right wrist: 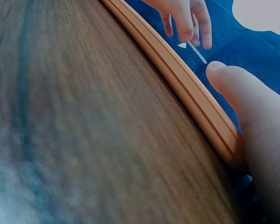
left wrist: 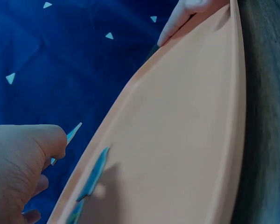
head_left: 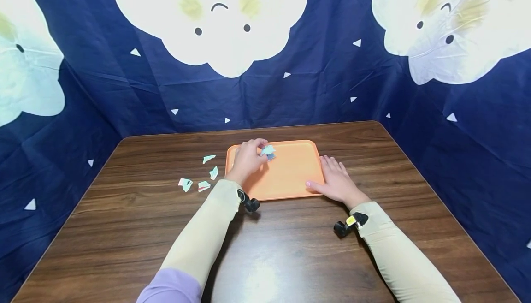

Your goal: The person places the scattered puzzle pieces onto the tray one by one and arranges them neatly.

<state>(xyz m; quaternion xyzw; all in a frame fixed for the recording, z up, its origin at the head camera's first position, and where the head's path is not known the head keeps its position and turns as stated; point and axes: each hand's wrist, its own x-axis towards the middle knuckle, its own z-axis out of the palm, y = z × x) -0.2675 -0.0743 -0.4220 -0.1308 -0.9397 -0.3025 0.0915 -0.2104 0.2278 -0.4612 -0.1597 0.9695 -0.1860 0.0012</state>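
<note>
Above the left part of an orange tray (head_left: pixel 290 174), my left hand (head_left: pixel 247 156) pinches a flat, jagged light-blue piece (head_left: pixel 268 149), which looks like a puzzle piece. Seen edge-on, the held piece (left wrist: pixel 73 134) sticks out past the fingertips in the left wrist view. Below it a darker blue piece (head_left: pixel 271 157) lies in the tray; part of another shows beside it in the left wrist view. My right hand (head_left: pixel 338 182) rests along the tray's right edge with fingers extended, its thumb (right wrist: pixel 233 86) over the near corner.
Several loose jagged pieces lie left of the tray on the brown wooden table (head_left: pixel 137 201), among them a pale one with red (head_left: pixel 204 186) and a white-and-mint one (head_left: pixel 185 184). A dark blue cloth (head_left: pixel 323 95) with white clouds hangs around the table's far and side edges.
</note>
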